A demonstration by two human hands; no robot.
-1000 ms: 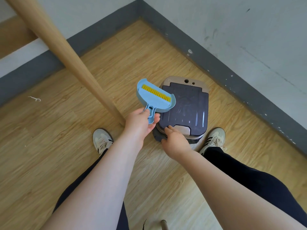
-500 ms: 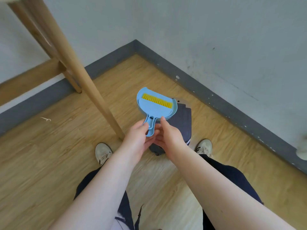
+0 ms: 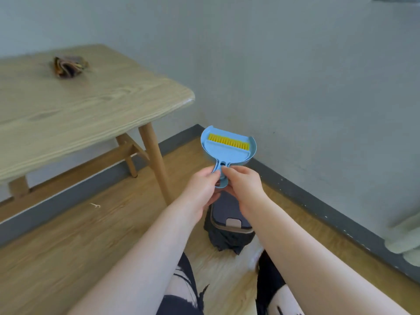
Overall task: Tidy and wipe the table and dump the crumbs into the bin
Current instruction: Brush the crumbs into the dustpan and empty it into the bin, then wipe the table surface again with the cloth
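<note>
My left hand [image 3: 201, 189] and right hand [image 3: 244, 186] both pinch the handle of the blue dustpan [image 3: 228, 148], pan end raised beyond my fingertips, above the closed bin [image 3: 229, 226] on the floor.

head view | single camera, worn on the person's head | faces forward and down over both forearms | hands close below centre | table [image 3: 95, 103] at left, wall corner ahead, floor beneath | no second view

No text, label, brand or number can be read anywhere.
</note>
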